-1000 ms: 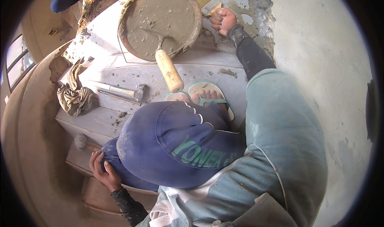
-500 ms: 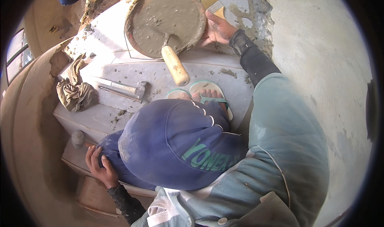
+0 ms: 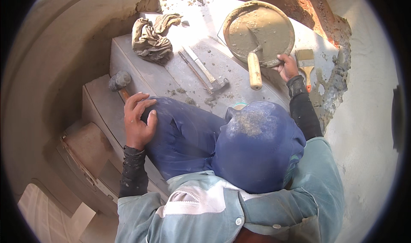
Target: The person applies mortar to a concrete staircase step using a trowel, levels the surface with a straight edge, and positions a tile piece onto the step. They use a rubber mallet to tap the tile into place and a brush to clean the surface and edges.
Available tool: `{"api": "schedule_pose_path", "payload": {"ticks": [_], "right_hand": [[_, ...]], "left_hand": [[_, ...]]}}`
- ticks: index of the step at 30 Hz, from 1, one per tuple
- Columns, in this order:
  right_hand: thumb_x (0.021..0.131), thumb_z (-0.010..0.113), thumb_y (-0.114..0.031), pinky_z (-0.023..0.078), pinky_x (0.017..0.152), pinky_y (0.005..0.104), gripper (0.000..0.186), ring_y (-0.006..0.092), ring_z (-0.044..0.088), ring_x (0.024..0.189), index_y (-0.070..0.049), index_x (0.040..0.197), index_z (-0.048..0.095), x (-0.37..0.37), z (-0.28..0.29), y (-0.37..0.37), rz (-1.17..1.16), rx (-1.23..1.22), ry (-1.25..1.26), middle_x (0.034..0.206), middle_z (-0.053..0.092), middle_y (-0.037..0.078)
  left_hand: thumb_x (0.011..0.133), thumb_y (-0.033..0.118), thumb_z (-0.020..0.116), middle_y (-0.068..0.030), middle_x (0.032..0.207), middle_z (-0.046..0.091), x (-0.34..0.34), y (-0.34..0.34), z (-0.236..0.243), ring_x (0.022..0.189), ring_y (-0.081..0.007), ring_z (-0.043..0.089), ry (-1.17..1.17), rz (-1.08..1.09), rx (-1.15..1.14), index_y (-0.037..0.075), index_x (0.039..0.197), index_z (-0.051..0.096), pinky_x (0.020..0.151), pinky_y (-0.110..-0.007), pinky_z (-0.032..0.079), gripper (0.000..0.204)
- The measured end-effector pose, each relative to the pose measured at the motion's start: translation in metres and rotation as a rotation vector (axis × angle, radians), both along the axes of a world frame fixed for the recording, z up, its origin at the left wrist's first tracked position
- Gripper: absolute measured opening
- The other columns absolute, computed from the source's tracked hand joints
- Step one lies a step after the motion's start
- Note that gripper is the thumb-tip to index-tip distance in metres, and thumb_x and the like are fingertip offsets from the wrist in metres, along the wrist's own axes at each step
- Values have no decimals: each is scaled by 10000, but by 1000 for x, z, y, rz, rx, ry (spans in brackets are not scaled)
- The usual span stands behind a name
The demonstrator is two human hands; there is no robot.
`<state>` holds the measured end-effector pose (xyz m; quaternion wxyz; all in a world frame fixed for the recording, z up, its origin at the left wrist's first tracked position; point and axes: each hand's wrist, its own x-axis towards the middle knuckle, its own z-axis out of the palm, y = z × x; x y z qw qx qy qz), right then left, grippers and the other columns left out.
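My right hand (image 3: 287,67) grips the lower right rim of the round bucket (image 3: 229,29) of wet grey mortar. A trowel (image 3: 254,69) sits in the mortar, its wooden handle jutting over the rim toward me. A paintbrush (image 3: 305,59) lies just right of that hand. My left hand (image 3: 139,119) rests on my blue-clad knee (image 3: 173,119), fingers spread and holding nothing. Beyond it lie a rubber mallet (image 3: 120,80), a hammer (image 3: 216,80), a thin ribbed rod (image 3: 195,71) and a crumpled rag (image 3: 150,41).
Stone steps (image 3: 98,114) descend at the left along a curved plastered wall (image 3: 47,93). A pale wall (image 3: 364,123) with a rough, mortar-smeared edge runs on the right. Broken, reddish masonry (image 3: 304,5) lines the far side of the landing.
My right hand has moved from the brush onto the bucket's rim. The view has turned, so the bucket now appears farther right. My left hand stays on my knee.
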<state>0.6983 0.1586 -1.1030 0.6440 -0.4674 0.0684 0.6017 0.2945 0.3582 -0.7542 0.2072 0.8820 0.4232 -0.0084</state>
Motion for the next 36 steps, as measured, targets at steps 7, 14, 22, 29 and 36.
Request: {"api": "schedule_pose_path", "payload": {"ticks": [7, 14, 22, 29, 36], "right_hand": [[971, 497, -76, 554, 988, 555, 451, 383, 609, 1215, 89, 1381, 404, -24, -2, 74, 109, 62, 74, 1345, 563, 229], [1021, 505, -321, 619, 797, 431, 650, 364, 687, 1060, 3, 1525, 255, -25, 53, 71, 220, -148, -201, 1375, 535, 285], [1013, 554, -255, 594, 593, 309, 564, 219, 692, 746, 25, 1462, 359, -9, 106, -61, -130, -297, -459, 1121, 663, 226], [982, 608, -257, 589, 638, 282, 383, 166, 692, 759, 32, 1232, 591, 17, 171, -114, 48, -355, -524, 1019, 698, 145], [875, 799, -294, 498, 1023, 327, 621, 228, 642, 1155, 57, 1328, 562, -16, 245, -11, 266, 438, -772, 1151, 702, 157]], "left_hand": [[788, 137, 704, -108, 1165, 648, -13, -3, 5, 1148, -310, 587, -47, 48, 73, 81, 1018, 738, 1019, -414, 440, 239], [912, 311, 700, -139, 1155, 661, -108, 52, -66, 1029, -242, 641, -144, 771, 52, 24, 1167, 691, 877, -355, 502, 384], [1011, 334, 573, -72, 767, 590, -179, 45, -122, 701, -168, 528, -36, 710, -100, -21, 969, 591, 676, -350, 456, 358], [1050, 287, 512, -9, 726, 478, -97, 49, -27, 651, -106, 436, -86, 496, 168, -12, 1041, 580, 589, -289, 370, 306], [1012, 176, 591, -40, 857, 574, 146, -9, 11, 682, -103, 521, -314, -222, 16, -5, 1125, 603, 613, -267, 432, 214]]}}
